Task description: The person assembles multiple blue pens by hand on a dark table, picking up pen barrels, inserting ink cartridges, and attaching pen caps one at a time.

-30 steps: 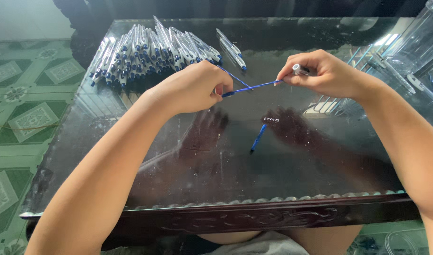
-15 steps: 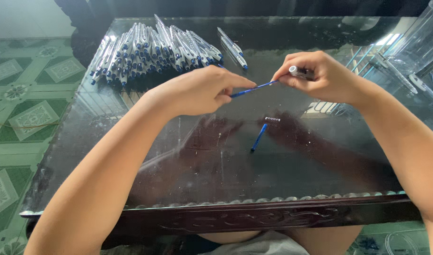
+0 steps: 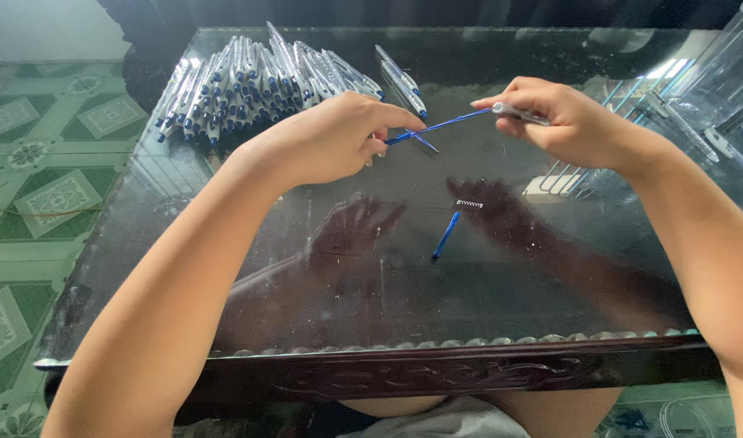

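Above the middle of the glass-topped counter (image 3: pixel 225 243), nearer its far edge, the two hands met over a pen being put together. The left hand (image 3: pixel 327 138) was closed in a narrow pinch around the near end of a thin blue refill (image 3: pixel 436 127), and the right hand (image 3: pixel 562 118) was curled shut on a clear pen barrel (image 3: pixel 521 114), with the far end of the refill meeting the barrel's mouth right at the fingertips. The refill hung in the air, tilted slightly upward toward the right hand, well clear of the glass. To do this step well, it seemed wise to keep refill and barrel on one straight line, since so slender a rod would likely bow or jam if pushed at an angle. A grip close to the entering end would probably steady it better than one far back. Below the hands, on the glass near the middle of the counter, lay a small metal spring (image 3: pixel 469 203) and just beside it a short blue piece (image 3: pixel 446 235), apart from each other; whether the spring had to go on first could not be told. A heap of finished blue-and-white pens (image 3: pixel 258 81) lay by the far left corner, and clear plastic bags of parts (image 3: pixel 712 89) sat along the right edge.
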